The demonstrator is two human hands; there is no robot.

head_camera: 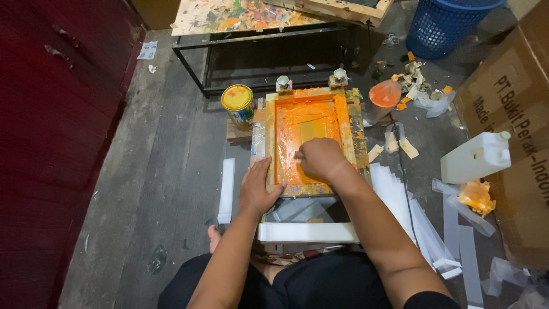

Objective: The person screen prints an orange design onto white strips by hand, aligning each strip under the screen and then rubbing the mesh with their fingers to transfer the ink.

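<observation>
Mid-print: our left hand [258, 189] presses flat on the orange-inked screen frame's [311, 140] near-left rail, our right hand [320, 159] clenches a squeegee [298, 154] inside; next, an even pull.

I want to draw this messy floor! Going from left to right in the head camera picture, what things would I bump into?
Dark red wall → yellow paint can → left hand on the screen frame's edge → right hand inside the orange, inky frame → orange bag → white jug → cardboard box.
</observation>
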